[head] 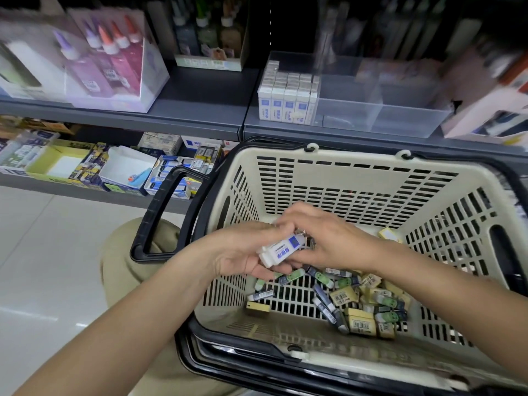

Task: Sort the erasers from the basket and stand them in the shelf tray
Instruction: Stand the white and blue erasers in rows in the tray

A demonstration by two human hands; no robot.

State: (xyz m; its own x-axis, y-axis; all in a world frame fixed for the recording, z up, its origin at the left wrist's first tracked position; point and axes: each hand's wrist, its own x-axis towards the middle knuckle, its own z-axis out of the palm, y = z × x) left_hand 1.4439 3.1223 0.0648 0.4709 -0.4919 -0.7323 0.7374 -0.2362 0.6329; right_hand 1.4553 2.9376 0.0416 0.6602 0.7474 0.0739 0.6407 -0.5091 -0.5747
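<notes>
Left hand [237, 252]: curled under our stack of white-and-blue erasers [278, 252], above the basket [357, 158].
Right hand [323, 238]: fingers curled onto the stack's far end.
Step, as judged: gathering matching erasers.
Next, shelf tray [400, 115]: we stand them upright beside the row [288, 95].

Glue bottles [108, 50] at the far left are blurred. Fingertips of the right hand [325, 238] are partly hidden by white erasers [281, 251]. Print on loose erasers [357, 304] cannot be read.
</notes>
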